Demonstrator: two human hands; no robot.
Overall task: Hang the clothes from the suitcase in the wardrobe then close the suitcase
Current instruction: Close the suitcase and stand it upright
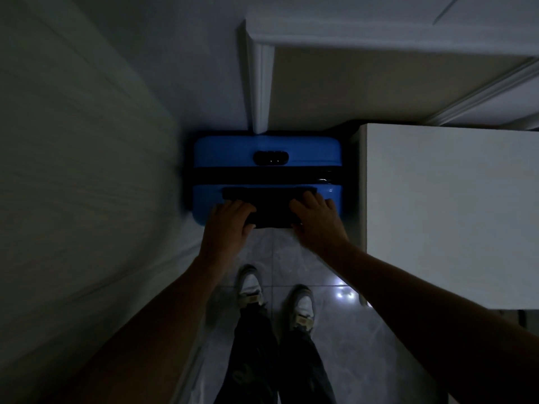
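At the centre of the view, just past our feet, the blue suitcase (262,147) stands upright and closed, its far side against the door frame (262,83) at twelve o'clock. We judge it was parked there to stay out of the way, between the wall (87,141) at nine o'clock and the white cabinet (437,214) at three o'clock. Its lock (271,157) faces up, and nearer us runs the black handle (269,208). Our left hand (230,220) clasps the handle's left end, fingers curled over the top and thumb tucked under. Our right hand (316,220) lies on the right end with fingers spread; in this gloom we cannot tell whether it grasps or merely rests. Both hands take the ends, we think, so the case can be pulled out evenly (a one-sided tug might swing it into the cabinet). At six o'clock our shoes (250,287) stand on the tiled floor (335,330), with room to lay the case down. No clothes show.
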